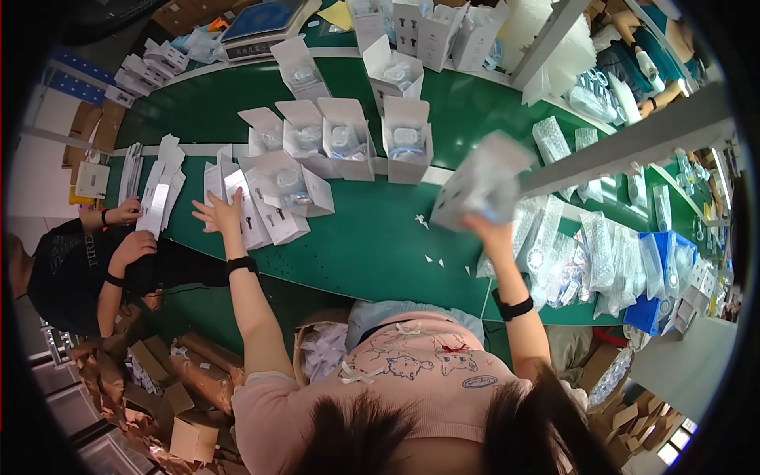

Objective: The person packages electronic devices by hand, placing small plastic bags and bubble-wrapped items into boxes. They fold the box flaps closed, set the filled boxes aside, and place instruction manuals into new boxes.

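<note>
My right hand (492, 236) grips an open white carton (480, 184) from below, lifted over the green table on the right. Motion blurs this carton; something pale and bluish shows inside. On the left, my left hand (222, 212) has its fingers spread beside several flat-sided white boxes (252, 212) standing together. Whether its fingertips touch them I cannot tell. Just right of these boxes is an open white box (289, 190) with clear-wrapped contents. Behind it, a row of open white boxes (345, 144) holds pale devices and blue-tinted bags.
Several bubble-wrapped packs (546, 245) lie on the right, beside a blue bin (645, 317). A grey metal post (625, 150) slants across the upper right. At left, a co-worker's hands (133, 249) hold folded white cartons (162, 186). White scraps (428, 259) dot the green table (380, 245).
</note>
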The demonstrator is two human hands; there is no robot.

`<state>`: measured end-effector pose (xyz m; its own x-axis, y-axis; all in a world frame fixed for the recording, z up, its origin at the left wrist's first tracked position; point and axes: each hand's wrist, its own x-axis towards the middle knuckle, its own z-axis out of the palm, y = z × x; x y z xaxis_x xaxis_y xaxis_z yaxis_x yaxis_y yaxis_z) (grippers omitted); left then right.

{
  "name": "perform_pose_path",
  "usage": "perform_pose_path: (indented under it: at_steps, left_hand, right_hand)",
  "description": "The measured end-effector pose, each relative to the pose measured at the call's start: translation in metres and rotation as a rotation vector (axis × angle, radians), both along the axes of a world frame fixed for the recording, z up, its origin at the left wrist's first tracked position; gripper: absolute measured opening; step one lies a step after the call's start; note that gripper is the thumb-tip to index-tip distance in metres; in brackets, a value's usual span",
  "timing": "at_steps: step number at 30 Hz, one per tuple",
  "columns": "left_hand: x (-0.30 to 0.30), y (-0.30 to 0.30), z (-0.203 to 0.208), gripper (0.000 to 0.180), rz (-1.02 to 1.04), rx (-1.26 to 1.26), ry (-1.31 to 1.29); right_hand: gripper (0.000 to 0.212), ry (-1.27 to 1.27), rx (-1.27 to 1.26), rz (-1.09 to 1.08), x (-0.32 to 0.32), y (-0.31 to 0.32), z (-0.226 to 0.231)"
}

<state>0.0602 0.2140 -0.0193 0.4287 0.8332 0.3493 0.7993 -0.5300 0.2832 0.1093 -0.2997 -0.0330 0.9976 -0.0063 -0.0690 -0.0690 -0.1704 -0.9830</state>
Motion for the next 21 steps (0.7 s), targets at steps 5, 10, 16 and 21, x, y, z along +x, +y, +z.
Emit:
perform_pose_path:
  at_steps: [5,10,16,21]
  left_hand:
    - [0.001,0.047,-0.017,0.086,0.004,-0.018,0.123]
    - [-0.028,0.122,-0.034,0.091,-0.061,-0.497,0.152]
    - [-0.049,0.089,-0.042,0.086,-0.216,-0.395,0.405]
    - [-0.082,0.099,-0.041,0.073,-0.106,-0.759,0.093]
  right_hand:
    - [0.073,-0.436,0.112,-0.458,0.117,0.024,0.034]
    - [0.082,-0.475,-0.011,-0.454,0.225,0.046,-0.007]
    - [0.076,-0.597,-0.497,-0.297,0.234,0.007,-0.034]
    - [0.023,-0.775,-0.291,-0.241,0.047,0.086,0.011]
